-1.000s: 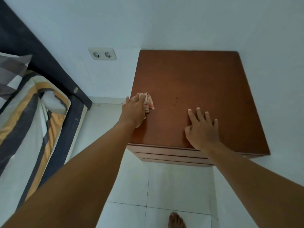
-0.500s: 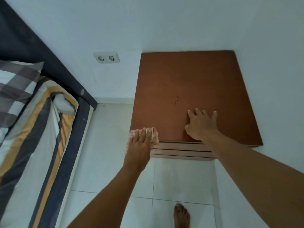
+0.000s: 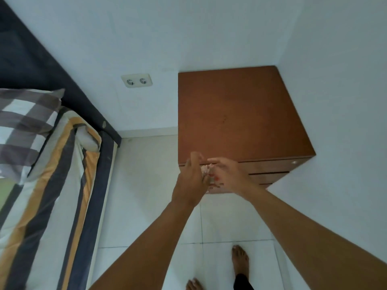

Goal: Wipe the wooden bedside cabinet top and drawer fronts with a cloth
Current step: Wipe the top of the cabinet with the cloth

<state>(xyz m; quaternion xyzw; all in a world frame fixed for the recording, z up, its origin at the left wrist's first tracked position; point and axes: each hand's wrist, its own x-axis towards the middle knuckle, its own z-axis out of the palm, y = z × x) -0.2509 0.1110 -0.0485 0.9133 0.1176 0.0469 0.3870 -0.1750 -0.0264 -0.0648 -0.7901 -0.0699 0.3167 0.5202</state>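
Both arms reach forward from the lower edge and meet in front of the cabinet (image 3: 240,114), at the left end of its drawer fronts (image 3: 270,170). The left hand (image 3: 191,178) is turned edge-on, thumb uppermost, fingers curled together around the cloth (image 3: 206,170). The right hand (image 3: 227,174) comes in from the right, back of the hand facing up, fingers bent and pinched on the same cloth. Only a small crumpled part of the cloth shows between the two hands; motion blur hides the exact finger contact. The cloth is held just below the front edge of the cabinet top, which is bare. Two bare feet (image 3: 239,260) stand on the tiled floor (image 3: 144,185). A bed (image 3: 52,174) lies at left, a wall socket (image 3: 137,80) above.
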